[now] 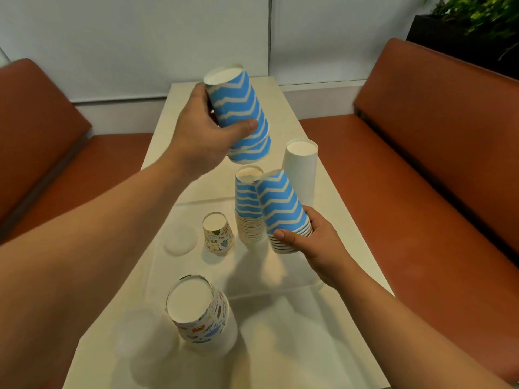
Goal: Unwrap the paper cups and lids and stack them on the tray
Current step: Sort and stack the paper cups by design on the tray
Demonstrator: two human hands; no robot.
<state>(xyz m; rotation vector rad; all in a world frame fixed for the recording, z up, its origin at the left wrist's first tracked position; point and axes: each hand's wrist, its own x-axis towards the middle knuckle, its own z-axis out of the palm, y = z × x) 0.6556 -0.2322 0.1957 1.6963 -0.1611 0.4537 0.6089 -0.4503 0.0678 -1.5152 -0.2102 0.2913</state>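
Overhead, both hands' fingers grip striped cup stacks (241,116) — white table (331,332), orange benches (421,169).

Left grip (207,136) raised, right grip (317,242) low

My left hand (202,141) holds a stack of blue zigzag cups (240,116) up in the air, upside down and tilted. My right hand (314,242) holds another blue stack (283,209), leaning against a third blue stack (248,206) standing upside down on the clear tray (280,279).
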